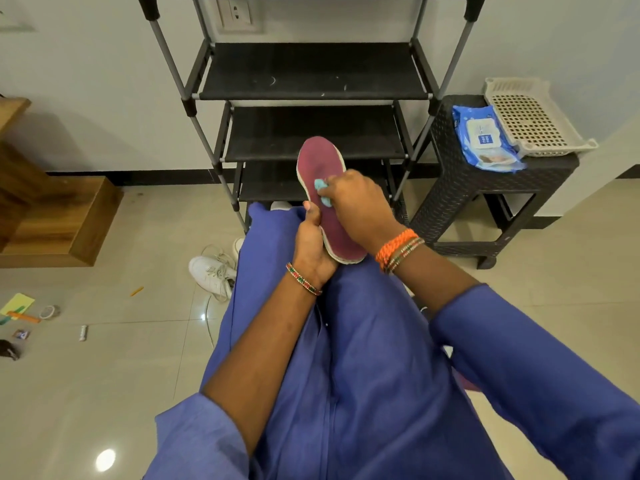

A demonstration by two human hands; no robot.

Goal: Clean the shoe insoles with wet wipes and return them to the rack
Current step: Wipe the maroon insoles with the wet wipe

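The maroon fabric-topped shoe insole with a pale foam edge (322, 188) is held above the person's lap, in front of the black metal-framed shoe rack with dark fabric shelves (311, 71). The left hand (313, 244) grips the insole at its heel end, thumb over the near edge. It appears to hold more than one insole stacked; the layered edge suggests this, but I cannot confirm it. The right hand (356, 202) pinches a small bunched pale-blue wet wipe (322, 192) and presses it against the insole's mid-section.

Risks, as judged:
- The insole is supported at one end only. Firm wiping near the toe could bend it or lever it out of the left hand's grip.
- The wipe is bunched small; it may slip from the fingers, or spread dirt rather than lift it.
- If two insoles are stacked, the lower one could slide free onto the tiled floor.
- A white lace-up sneaker (211, 273) and loose cord lie beside the leg, a trip hazard on rising to reach the rack.

Containers:
- The blue soft-pack of wet wipes with a white flip lid (485, 136) lies on the dark woven-pattern plastic stool (450, 188), lid apparently closed.
- The beige perforated plastic tray (530, 123) beside it shows no contents.
- The visible rack shelves hold nothing.
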